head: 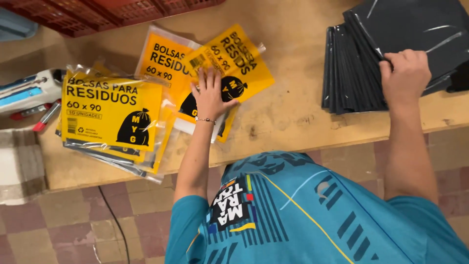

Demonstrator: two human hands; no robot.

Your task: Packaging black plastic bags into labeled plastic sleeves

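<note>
Head view, looking straight down. The red crate (122,12) at the top edge is cut off by the frame, and so is the far part of the stack of dark grey bags (356,63) at the upper right. A white and blue tool (29,90) at the left edge is partly hidden behind the yellow packets, and what kind of tool it is cannot be made out. The person's teal shirt (303,215) covers the near edge of the wooden bench (288,117).

The left hand (210,95) lies flat, fingers spread and open, pressing on a yellow packet (229,63) in clear wrap that overlaps others near the bench's middle. A thicker pile of yellow packets (112,115) sits just to its left, apart from the hand.

The right hand (405,76) is curled, fingers pinched onto the edge of the stack of dark grey bags, well apart from the left hand.
</note>
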